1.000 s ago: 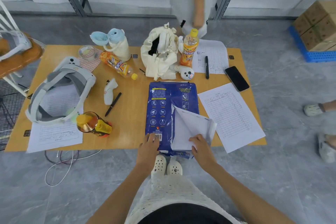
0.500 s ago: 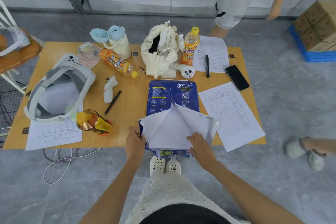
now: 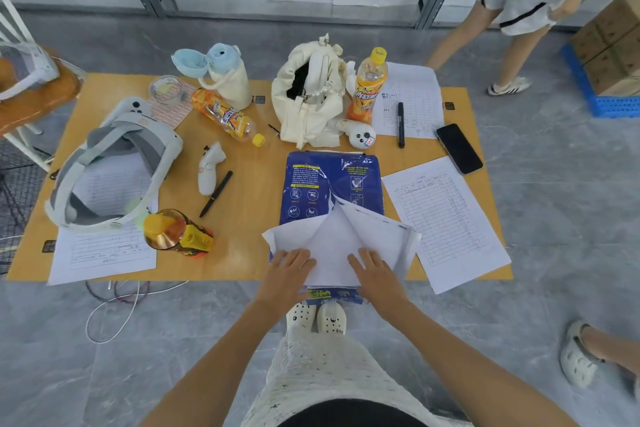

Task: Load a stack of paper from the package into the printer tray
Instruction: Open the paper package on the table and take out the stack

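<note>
A blue paper package lies at the near middle of the wooden table, its near end torn open. White wrapper flaps are folded out to both sides, baring the white paper stack. My left hand rests flat on the stack's near left, fingers spread. On the near right of the stack lies my right hand, also flat. Neither hand grips anything. No printer is in view.
Printed forms lie right of the package, a phone beyond. A white bag, orange bottles, a pen, a controller and a headset crowd the table. A person stands far right. Cables lie on the floor.
The left wrapper flap was pulled open, then both hands moved onto the bared paper stack. The person at the far side walked to the right.
</note>
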A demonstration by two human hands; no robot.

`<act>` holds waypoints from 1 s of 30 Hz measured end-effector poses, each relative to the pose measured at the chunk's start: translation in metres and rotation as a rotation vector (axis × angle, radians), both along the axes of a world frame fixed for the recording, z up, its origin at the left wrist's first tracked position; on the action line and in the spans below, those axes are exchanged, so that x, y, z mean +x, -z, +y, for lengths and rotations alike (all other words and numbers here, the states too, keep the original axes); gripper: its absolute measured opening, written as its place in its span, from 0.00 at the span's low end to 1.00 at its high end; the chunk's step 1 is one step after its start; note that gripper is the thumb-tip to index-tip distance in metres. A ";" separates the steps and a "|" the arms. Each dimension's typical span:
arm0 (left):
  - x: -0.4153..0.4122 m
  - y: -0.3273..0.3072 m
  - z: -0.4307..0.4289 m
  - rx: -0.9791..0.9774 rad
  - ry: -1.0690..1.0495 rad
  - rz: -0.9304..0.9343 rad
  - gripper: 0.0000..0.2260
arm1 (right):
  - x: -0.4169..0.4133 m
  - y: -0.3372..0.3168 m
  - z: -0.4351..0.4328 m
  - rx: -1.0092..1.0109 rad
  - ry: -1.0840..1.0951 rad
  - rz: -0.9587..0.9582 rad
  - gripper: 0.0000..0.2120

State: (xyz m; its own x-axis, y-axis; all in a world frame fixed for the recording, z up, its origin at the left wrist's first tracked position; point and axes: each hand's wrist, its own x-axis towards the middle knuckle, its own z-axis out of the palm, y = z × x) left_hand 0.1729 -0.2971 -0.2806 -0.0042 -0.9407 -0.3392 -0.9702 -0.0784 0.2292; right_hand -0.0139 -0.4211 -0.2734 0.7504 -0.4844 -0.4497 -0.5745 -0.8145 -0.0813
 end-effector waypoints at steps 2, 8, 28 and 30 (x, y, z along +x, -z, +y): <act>0.000 -0.002 -0.002 -0.003 0.002 -0.032 0.31 | -0.002 -0.004 -0.005 0.014 -0.026 -0.019 0.37; 0.006 -0.004 -0.009 0.033 0.035 -0.055 0.31 | -0.011 -0.014 -0.017 0.121 -0.072 -0.095 0.18; 0.028 -0.089 -0.034 -0.382 -0.026 -0.050 0.13 | -0.031 -0.078 -0.044 0.616 0.655 -0.601 0.09; 0.030 -0.107 -0.039 -0.470 -0.086 -0.018 0.13 | -0.028 -0.096 -0.054 0.761 0.744 -0.719 0.09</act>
